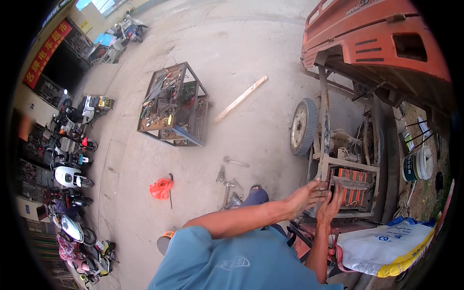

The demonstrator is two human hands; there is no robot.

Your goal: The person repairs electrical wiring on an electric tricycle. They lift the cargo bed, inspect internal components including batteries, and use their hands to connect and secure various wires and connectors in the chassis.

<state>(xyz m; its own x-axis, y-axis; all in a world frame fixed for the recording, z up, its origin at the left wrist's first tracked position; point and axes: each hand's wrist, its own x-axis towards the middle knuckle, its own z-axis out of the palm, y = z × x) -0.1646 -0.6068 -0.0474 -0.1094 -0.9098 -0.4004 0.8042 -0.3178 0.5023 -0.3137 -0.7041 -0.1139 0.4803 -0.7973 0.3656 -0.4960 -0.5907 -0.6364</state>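
Batteries with orange sides (345, 198) are sitting just right of the right hand (330, 207), inside a metal frame (350, 165), with a dark crossbar (355, 183) lying over them. The right hand's fingers are pointing forward at the left edge of the battery bay. The left hand (304, 198) is hovering right beside it, its fingers extending toward the right hand and lying close together. I cannot tell whether either hand is pinching something small between the fingertips.

Ahead of the left hand, a wheel (303, 126) is standing upright beside the frame; farther ahead and to the right, a red vehicle body (372, 41) is rising above it. To the left of the left hand, a wrench (236, 162) is lying on the ground. Well apart, ahead and to the left, a tool cart (186, 138) is holding jumbled tools. Behind and to the right of the right hand, a white sack (372, 249) is lying.
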